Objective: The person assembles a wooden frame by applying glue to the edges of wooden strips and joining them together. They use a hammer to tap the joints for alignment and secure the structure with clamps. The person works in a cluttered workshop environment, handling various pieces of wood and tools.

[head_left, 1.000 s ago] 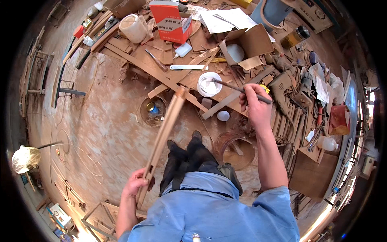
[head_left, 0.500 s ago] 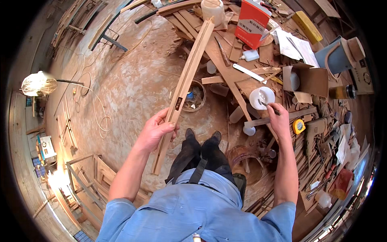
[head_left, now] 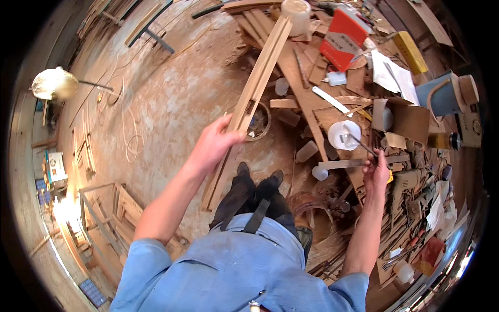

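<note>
My left hand [head_left: 212,144] is closed around a long grooved wooden rail [head_left: 264,66], which slants up and to the right over the floor. A dark slot [head_left: 251,107] is cut into the rail just beyond my fingers. To the right, my right hand [head_left: 376,170] grips the end of a thin dark stick-like tool [head_left: 364,146]; whether it is a brush, I cannot tell. The tool's tip reaches into a white plastic tub [head_left: 333,136] with some pale stuff inside. This tub stands at the edge of the cluttered wooden bench [head_left: 332,118].
On the bench lie a white strip [head_left: 331,101], a red box [head_left: 343,41], a small squeeze bottle [head_left: 335,78] and an open cardboard box [head_left: 408,125]. Beneath the rail stands a round bucket [head_left: 266,127]. A wooden bar [head_left: 340,164] juts from the bench. A lit lamp [head_left: 54,84] stands at left.
My right hand has drawn back to the right and slightly down, and more of the tool shows. The rail's slot has shifted up and right in view. The whole view has shifted a little.
</note>
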`<state>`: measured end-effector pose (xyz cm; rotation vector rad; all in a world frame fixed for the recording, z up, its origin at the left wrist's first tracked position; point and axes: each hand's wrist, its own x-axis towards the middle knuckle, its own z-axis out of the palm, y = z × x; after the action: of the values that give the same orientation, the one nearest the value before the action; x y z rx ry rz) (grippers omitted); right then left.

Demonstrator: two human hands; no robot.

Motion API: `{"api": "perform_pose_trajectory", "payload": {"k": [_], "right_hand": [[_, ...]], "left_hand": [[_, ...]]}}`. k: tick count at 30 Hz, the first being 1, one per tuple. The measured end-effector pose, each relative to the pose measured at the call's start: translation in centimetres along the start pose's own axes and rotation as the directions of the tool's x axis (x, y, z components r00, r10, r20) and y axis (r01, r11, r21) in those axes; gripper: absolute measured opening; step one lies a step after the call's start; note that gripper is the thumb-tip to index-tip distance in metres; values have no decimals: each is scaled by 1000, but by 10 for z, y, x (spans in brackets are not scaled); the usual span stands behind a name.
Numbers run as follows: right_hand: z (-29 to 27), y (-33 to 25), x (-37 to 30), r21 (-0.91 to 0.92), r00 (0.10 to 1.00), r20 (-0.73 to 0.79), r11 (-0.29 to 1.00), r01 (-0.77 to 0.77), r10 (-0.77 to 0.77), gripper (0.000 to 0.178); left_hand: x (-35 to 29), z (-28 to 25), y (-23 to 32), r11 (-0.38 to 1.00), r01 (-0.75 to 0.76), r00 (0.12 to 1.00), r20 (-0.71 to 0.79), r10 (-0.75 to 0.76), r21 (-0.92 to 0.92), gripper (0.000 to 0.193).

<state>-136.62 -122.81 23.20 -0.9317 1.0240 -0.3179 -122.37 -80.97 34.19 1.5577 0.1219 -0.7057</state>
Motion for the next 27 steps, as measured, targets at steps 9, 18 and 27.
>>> {"api": "perform_pose_trajectory", "payload": {"k": [9, 18, 27], "right_hand": [[-13, -8, 1, 55, 993, 65, 994, 94, -97, 21], [2, -7, -11, -159, 982, 54, 969, 190, -183, 20], [-1, 1, 20, -161, 985, 171, 986, 53, -25, 30]], "left_hand": [[41, -21, 36, 938, 6, 987, -150, -61, -347, 12], [12, -33, 16, 948, -170, 898, -353, 261, 268, 44], [-61, -61, -38, 965, -18, 897, -423, 132, 262, 50]]}}
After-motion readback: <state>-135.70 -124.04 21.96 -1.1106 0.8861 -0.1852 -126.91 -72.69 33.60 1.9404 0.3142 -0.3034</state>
